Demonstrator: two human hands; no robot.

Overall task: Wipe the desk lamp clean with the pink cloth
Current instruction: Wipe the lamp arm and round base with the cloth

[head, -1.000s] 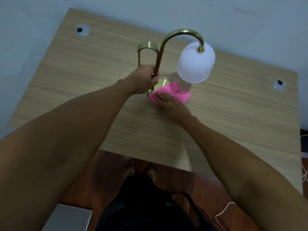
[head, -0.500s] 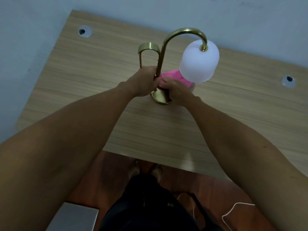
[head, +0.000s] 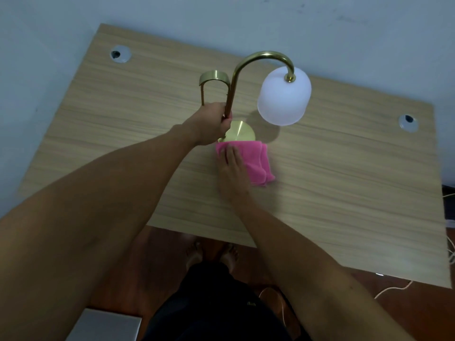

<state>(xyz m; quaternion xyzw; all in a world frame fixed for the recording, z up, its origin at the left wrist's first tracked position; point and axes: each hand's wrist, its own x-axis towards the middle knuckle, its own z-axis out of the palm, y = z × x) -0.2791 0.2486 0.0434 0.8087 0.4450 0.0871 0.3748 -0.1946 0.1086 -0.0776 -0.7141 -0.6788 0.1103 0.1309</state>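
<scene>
A brass desk lamp (head: 261,57) with a curved neck, a white frosted shade (head: 283,97) and a round brass base (head: 240,131) stands mid-desk. My left hand (head: 211,124) is closed around the lower stem, just above the base. The pink cloth (head: 256,161) lies flat on the desk against the near edge of the base. My right hand (head: 232,173) rests palm-down on the cloth's left part, fingers pointing toward the base. The cloth's right part shows beside the hand.
The light wooden desk (head: 344,193) has two round cable grommets, one far left (head: 119,54) and one right (head: 407,121). A blue-grey wall runs behind it. Below the near edge are the floor, my feet, a white cable (head: 391,289) and a grey box (head: 105,326).
My right hand and the pink cloth came down from the stem beside the shade to the desk at the base's near edge. My left hand kept hold of the stem.
</scene>
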